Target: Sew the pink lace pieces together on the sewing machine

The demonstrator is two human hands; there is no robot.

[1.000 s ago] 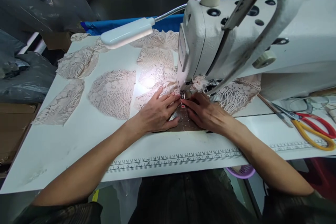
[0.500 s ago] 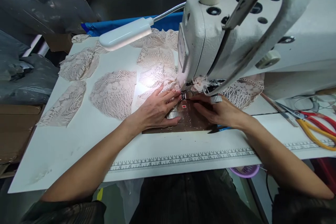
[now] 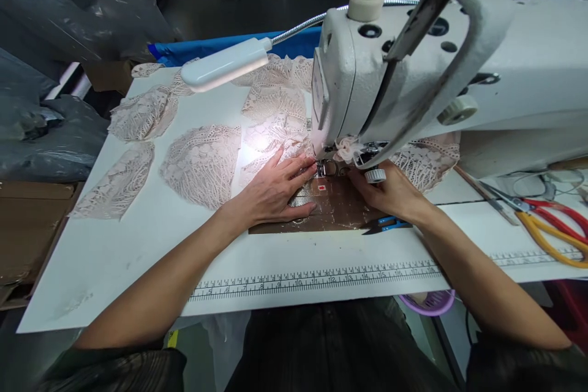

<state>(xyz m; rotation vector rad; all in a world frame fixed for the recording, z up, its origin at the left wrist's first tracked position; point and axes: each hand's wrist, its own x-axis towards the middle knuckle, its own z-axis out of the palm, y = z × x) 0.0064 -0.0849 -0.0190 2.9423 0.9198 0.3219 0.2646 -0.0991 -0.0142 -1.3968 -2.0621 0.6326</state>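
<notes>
My left hand (image 3: 274,188) lies palm down with its fingers spread. Its fingertips press lace pieces (image 3: 271,133) beside the presser foot (image 3: 323,168) of a white sewing machine (image 3: 353,73). To the right of the foot, my right hand (image 3: 390,191) is closed, thumb and fingers drawn together. The machine's knob (image 3: 375,176) covers part of those fingers, and what they hold is hidden. Another lace piece (image 3: 427,159) sits behind the right hand, under the machine arm. Blue thread snips (image 3: 386,224) rest on the brown plate (image 3: 335,211) below this hand.
More lace pieces (image 3: 202,162) are laid out on the white table (image 3: 138,263). A lamp (image 3: 227,65) hangs over them. Red and yellow-handled scissors (image 3: 537,220) and a metal tool (image 3: 489,195) lie at right. A printed ruler (image 3: 316,282) runs along the front edge.
My right hand has drawn back slightly from the presser foot, and its fingers are more curled. More of the thread snips shows. My left hand stays in place; the view has shifted a little.
</notes>
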